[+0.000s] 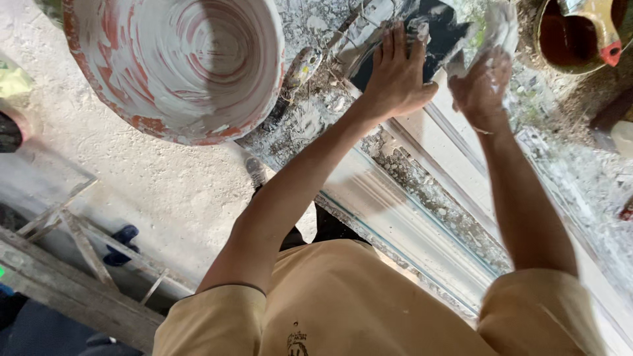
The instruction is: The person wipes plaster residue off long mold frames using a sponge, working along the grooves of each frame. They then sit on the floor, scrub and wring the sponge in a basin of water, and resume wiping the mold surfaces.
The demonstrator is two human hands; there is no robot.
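At the far end of the long white mould [422, 198], the left hand [397, 76] lies flat, fingers spread, on a dark sheet [443, 33]; the right hand [481, 89] grips a pale wad [499, 26]. Steady pressing with even wiping would serve best. Left stands a plaster-smeared red basin [175, 66]; far right, a brown pot [573, 36]. No labels show.

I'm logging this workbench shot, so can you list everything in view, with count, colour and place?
basin: one, white smeared with red, top left.
moulding strip: one long, white, running diagonally under both hands.
dark sheet: one, black, top centre under the left hand.
bucket: one, brown, top right.
wooden frame: one, grey, lower left on the floor.
left hand: flat, fingers spread on the dark sheet.
right hand: plaster-coated, closed on a white lump.
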